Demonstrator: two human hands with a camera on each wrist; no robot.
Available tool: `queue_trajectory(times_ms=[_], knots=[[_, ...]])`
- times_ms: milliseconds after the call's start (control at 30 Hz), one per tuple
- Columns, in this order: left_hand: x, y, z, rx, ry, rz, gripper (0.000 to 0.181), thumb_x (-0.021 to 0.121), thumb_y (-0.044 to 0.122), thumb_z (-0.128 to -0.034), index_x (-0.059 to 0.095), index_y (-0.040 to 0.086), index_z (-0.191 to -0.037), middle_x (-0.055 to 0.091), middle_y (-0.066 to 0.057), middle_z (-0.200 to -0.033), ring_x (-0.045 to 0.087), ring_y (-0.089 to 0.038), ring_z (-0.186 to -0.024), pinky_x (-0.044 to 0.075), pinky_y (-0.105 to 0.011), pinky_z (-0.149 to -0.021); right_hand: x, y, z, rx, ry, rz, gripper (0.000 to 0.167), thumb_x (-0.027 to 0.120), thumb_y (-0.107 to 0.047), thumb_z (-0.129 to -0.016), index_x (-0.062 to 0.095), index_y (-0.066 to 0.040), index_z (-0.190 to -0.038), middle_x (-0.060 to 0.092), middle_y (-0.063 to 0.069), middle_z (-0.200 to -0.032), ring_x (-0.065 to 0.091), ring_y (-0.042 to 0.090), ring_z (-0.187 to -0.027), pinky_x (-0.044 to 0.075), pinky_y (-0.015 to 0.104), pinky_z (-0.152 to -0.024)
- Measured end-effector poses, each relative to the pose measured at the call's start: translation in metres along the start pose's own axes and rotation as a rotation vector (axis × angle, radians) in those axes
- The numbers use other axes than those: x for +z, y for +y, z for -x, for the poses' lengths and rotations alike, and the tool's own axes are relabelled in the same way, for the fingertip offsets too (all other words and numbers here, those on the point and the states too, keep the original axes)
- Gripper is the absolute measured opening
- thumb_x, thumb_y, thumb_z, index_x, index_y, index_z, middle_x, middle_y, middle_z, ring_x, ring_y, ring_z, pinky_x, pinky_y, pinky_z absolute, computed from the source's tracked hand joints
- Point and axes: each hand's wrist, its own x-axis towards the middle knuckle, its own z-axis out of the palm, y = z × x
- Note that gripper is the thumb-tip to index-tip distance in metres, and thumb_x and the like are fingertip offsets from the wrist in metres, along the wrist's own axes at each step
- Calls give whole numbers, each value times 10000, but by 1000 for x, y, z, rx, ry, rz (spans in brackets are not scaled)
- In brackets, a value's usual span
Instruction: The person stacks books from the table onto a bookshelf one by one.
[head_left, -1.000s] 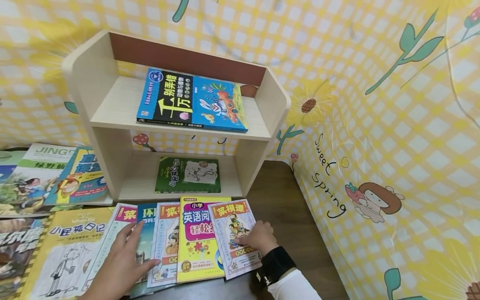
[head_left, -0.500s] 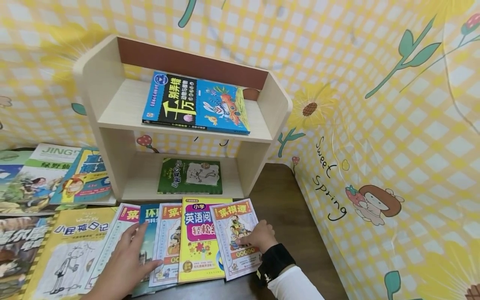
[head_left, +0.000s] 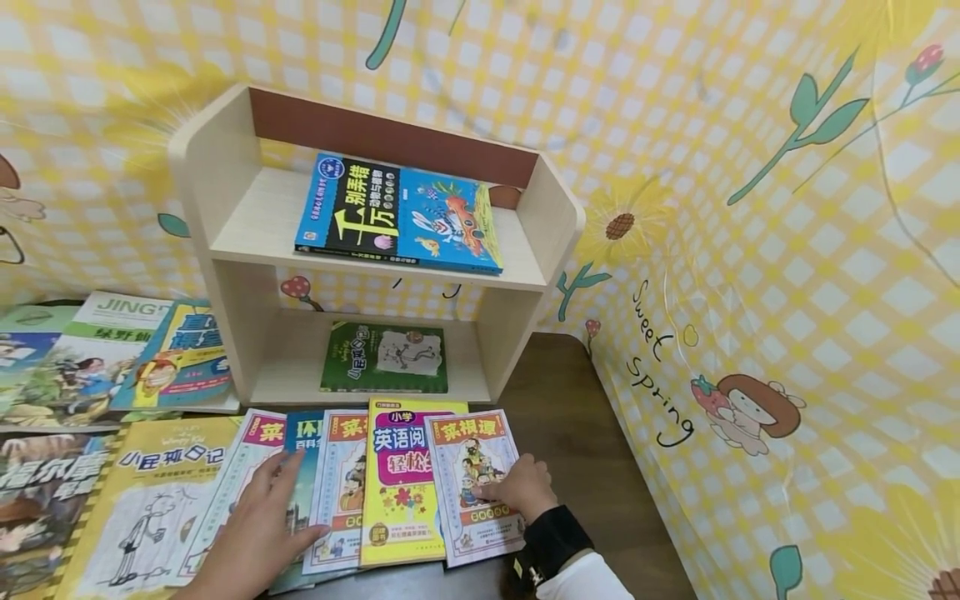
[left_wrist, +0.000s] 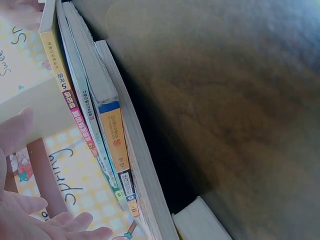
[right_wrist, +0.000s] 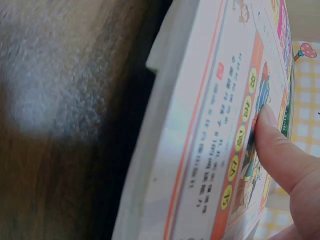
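In the head view my right hand (head_left: 528, 487) grips the right edge of a white-bordered paperback book (head_left: 476, 500), thumb on its cover. The right wrist view shows the thumb (right_wrist: 280, 150) pressed on the printed cover; the other fingers are mostly hidden. This book partly overlaps a yellow English reading book (head_left: 397, 525). My left hand (head_left: 258, 525) is above a teal book (head_left: 300, 500) and a pink-topped book (head_left: 232, 483), with its fingers spread. In the left wrist view, the left hand (left_wrist: 45, 225) is beside several book spines, holding nothing.
A pale two-tier shelf (head_left: 517, 333) stands behind the books. Its upper tier bears a blue book (head_left: 442, 217), its lower tier a green book (head_left: 386, 358). More books, including a yellow diary (head_left: 150, 525), lie left. A patterned cloth wall (head_left: 750, 317) borders the brown table (head_left: 592, 467).
The shelf and books shift slightly right and down in the head view as the camera turns. Both hands keep much the same pose, the right one still holding the white-bordered book.
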Motion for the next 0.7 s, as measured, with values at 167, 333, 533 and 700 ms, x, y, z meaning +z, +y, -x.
queue_trajectory(times_ms=[167,333,533,700], knots=[[0,0,0,-6,-1,1,1130,837,415,-717,164,6,-1527,167,-337,-1467,300,-579,-1255,373,-716,-883,1,0,0,-6,7,-11,953,934,-428,-549,485,127,-1182,447,215,-968,431,345,-951,464,487,-824],[2,0,-1,-4,-9,6,1139,844,406,-709,159,19,-1533,167,-323,-1475,316,-577,-1245,380,-715,-871,3,10,-2,-61,4,-121,849,917,-316,-625,424,124,-1158,478,204,-944,484,329,-916,471,455,-803],[1,3,-3,53,-29,69,1078,823,359,-752,162,13,-1530,193,-299,-1492,274,-555,-1301,362,-689,-929,0,20,-4,-162,-22,-326,462,700,-47,-849,419,112,-1179,574,198,-980,576,287,-890,493,443,-803],[2,11,-8,76,-53,129,1069,827,370,-742,182,66,-1539,238,-266,-1486,324,-537,-1292,401,-665,-930,0,26,-4,-247,-7,-468,313,548,10,-929,462,83,-1222,562,188,-1030,556,255,-877,482,381,-760]])
